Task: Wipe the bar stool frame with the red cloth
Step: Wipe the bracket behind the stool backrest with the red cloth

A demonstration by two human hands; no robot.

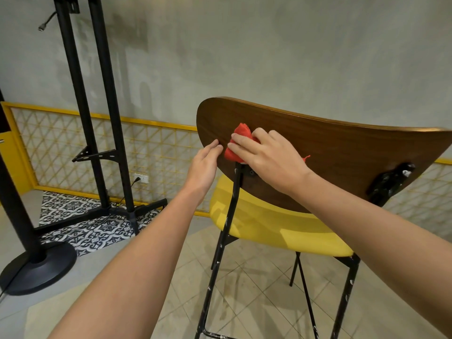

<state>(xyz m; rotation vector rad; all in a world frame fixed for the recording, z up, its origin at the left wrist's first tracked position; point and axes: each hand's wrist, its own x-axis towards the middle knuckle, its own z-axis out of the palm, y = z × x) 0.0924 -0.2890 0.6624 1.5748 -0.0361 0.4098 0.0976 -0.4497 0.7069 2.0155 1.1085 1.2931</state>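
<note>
red cloth (238, 143) bunched, pressed by right hand (266, 157) against wooden backrest (342, 155), just above black frame post (230, 211); fingers spread flat over cloth. left hand (204, 165) empty, fingers loosely extended, fingertips touching backrest beside cloth.

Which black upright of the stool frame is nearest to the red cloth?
The left upright: its top meets the wooden backrest directly beneath the red cloth. The right upright is far off.

My right hand (264, 155) is stretched out in front of me, palm down, with the fingers (242, 143) spread and pressing flat. My left hand (204, 165) reaches out beside it, fingers straight and close together, thumb side up, holding nothing. The two hands are very near, not quite touching. Both arms are bare and almost straight.
</note>
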